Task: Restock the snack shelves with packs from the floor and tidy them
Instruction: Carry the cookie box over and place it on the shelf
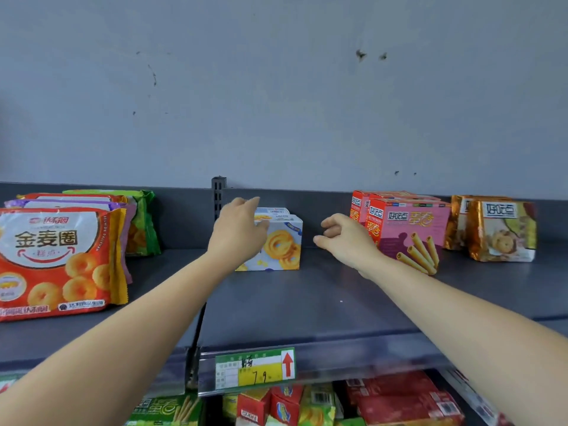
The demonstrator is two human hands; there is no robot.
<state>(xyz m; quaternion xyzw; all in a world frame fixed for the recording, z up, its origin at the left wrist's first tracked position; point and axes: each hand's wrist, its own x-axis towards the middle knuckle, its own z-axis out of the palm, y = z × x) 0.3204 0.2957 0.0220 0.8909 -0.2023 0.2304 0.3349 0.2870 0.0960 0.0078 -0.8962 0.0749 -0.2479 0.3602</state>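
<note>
On the dark grey top shelf [307, 305] stands a pale blue cookie box [284, 244] with yellow ring biscuits printed on it, a second like box right behind it. My left hand [238, 232] lies over the front box's left top corner, fingers spread across it, thumb on the box's front. My right hand [344, 238] hovers just right of the box, fingers loosely curled, holding nothing and not touching it.
Red and white ring-biscuit bags [58, 259] stand at the shelf's left. Pink egg-roll boxes [408, 232] and gold-foil cookie packs [501, 230] stand at the right. A price tag [255, 367] hangs on the shelf's front edge. Red and green packs [399, 401] fill the shelf below.
</note>
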